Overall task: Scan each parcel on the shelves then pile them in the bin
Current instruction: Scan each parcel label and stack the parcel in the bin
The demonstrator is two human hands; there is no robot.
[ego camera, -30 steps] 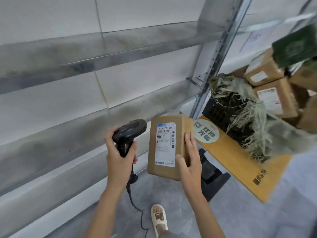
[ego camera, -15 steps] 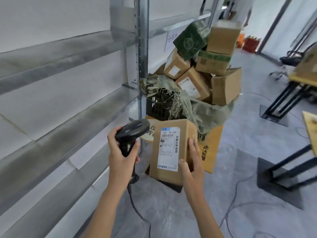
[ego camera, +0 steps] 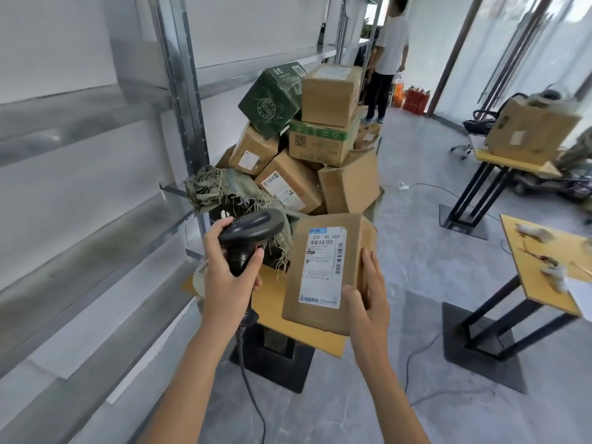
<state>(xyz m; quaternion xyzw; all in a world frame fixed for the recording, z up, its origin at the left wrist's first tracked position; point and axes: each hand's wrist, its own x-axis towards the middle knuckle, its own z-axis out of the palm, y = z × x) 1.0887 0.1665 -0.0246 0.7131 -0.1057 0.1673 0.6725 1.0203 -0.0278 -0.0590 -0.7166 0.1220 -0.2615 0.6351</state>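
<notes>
My right hand (ego camera: 368,296) grips a brown cardboard parcel (ego camera: 323,270) by its right edge, its white shipping label facing me. A black corded barcode scanner (ego camera: 250,235) sits in my left hand (ego camera: 224,277), held by the handle just left of the parcel with its head pointing right. Behind them a black bin (ego camera: 224,213) draped in frayed green sacking stands on a low wooden table (ego camera: 272,302). It is heaped with several parcels, topped by a dark green box (ego camera: 272,100) and a brown box (ego camera: 330,94).
Bare metal shelves (ego camera: 96,174) run along the left wall. Two wooden tables on black stands sit at right, the far one (ego camera: 506,161) bearing a carton. A person (ego camera: 387,56) stands down the aisle. Cables trail over the grey floor (ego camera: 416,251).
The view has swung right from the shelves to the piled bin and aisle. Both hands, still holding parcel and scanner, have travelled toward the bin.
</notes>
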